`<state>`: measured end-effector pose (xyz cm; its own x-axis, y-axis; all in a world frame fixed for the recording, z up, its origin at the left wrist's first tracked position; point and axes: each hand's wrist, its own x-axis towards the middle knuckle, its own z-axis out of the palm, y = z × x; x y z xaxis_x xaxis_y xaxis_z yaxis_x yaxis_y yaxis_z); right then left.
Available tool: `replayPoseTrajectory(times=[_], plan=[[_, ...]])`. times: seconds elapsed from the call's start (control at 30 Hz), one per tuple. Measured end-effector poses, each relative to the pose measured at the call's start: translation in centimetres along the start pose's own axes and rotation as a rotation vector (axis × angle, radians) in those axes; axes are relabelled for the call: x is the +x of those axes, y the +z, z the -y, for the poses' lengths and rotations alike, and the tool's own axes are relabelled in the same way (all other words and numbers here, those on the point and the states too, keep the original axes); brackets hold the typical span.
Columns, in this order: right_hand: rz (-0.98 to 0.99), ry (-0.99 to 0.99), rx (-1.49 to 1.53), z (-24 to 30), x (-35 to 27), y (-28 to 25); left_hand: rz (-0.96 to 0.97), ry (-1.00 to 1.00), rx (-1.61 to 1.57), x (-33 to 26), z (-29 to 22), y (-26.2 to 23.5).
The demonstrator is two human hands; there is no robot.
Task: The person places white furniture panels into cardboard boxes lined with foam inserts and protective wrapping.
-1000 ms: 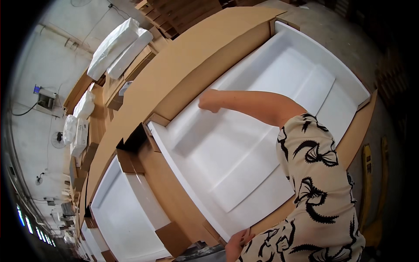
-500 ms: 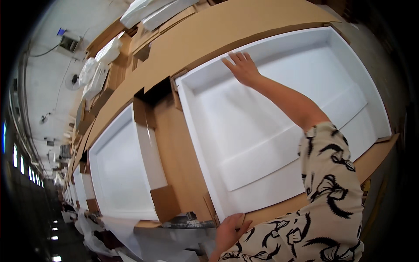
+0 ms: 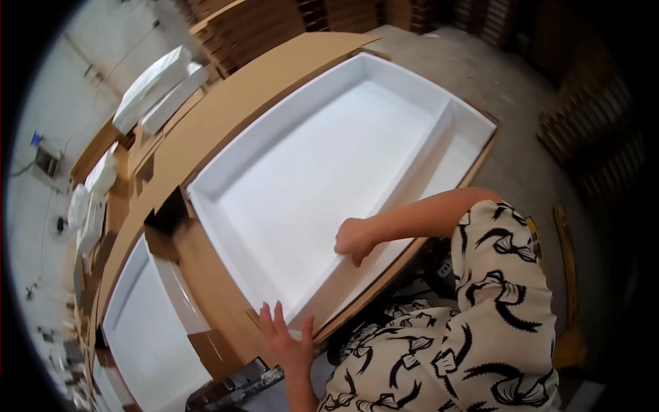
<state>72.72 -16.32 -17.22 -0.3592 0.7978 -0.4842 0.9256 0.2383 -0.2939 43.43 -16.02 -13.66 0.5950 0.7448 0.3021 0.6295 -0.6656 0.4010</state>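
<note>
A large shallow white tray (image 3: 302, 172), apparently foam, sits in an open cardboard box. Inside it, a long white strip (image 3: 402, 184) stands on edge along its length, parting a narrow near side from the wide far part. My right hand (image 3: 355, 240) is closed over the strip's top edge, around its middle. At the tray's near left corner my left hand (image 3: 288, 340) is spread, its fingertips by the corner wall, holding nothing.
A brown cardboard flap (image 3: 268, 65) runs along the far side. To the left lies a second white tray (image 3: 154, 323) in cardboard. White wrapped packs (image 3: 154, 86) stand on cardboard at the back left. Stacked pallets (image 3: 583, 130) stand at right, beside a yellow bar (image 3: 566, 264).
The white strip has gone from lying flat to standing on edge. My right hand has come from the far wall toward me and closed on it. My left hand has spread. The view has turned right.
</note>
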Motion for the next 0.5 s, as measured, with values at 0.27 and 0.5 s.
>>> replayPoseTrajectory(times=[0.27, 0.5], plan=[[0.12, 0.018, 0.102, -4.2, 2.4, 2.5, 0.367, -0.255, -0.162, 6.5, 3.8, 4.1], [0.316, 0.458, 0.308, -8.3, 3.0, 0.9, 0.539, -0.29, -0.043, 9.0, 7.5, 7.0]])
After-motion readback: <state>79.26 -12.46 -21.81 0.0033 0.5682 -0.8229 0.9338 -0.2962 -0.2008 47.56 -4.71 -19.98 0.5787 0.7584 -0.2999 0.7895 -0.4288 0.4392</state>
